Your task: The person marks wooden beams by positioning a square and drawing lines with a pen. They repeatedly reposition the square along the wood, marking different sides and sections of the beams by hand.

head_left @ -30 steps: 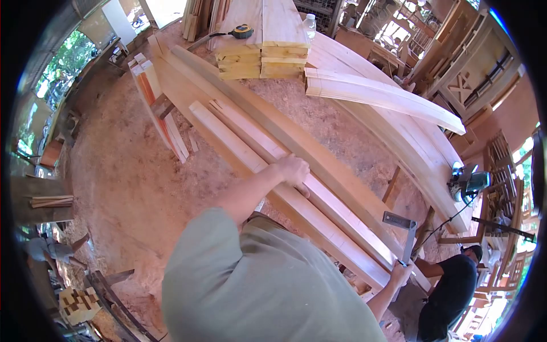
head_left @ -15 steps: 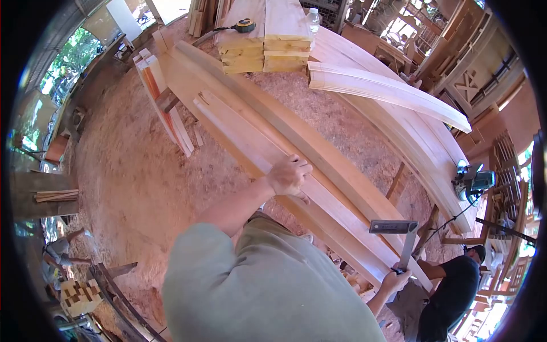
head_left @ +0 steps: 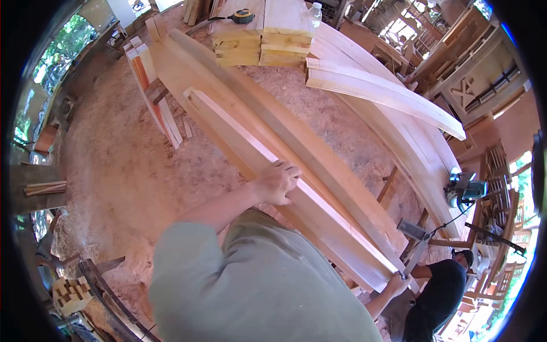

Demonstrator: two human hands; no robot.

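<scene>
A long, narrow pale wooden plank [head_left: 242, 137] runs diagonally in front of me, tilted up on its edge above a wider board. My left hand [head_left: 277, 181] is closed over its upper edge near the middle, with the fingers curled to the far side. At the plank's near right end, my right hand [head_left: 397, 283] is closed around the blade of a try square [head_left: 415, 256]. The square's dark stock [head_left: 411, 229] sticks out beyond the hand. A small dark thing shows at the right fingertips, too small to name.
Beyond the plank lies a long, thick beam [head_left: 296, 137]. Stacked boards [head_left: 238, 48] carry a tape measure [head_left: 243, 16] and a clear bottle [head_left: 314, 14]. A curved plank [head_left: 387, 97] rests on wide boards to the right, near a power tool [head_left: 467, 190]. A person in black [head_left: 439, 296] is close at the right.
My left hand has gone from resting on the plank to gripping its edge, and the plank has tipped up. The try square in my right hand has turned and lowered.
</scene>
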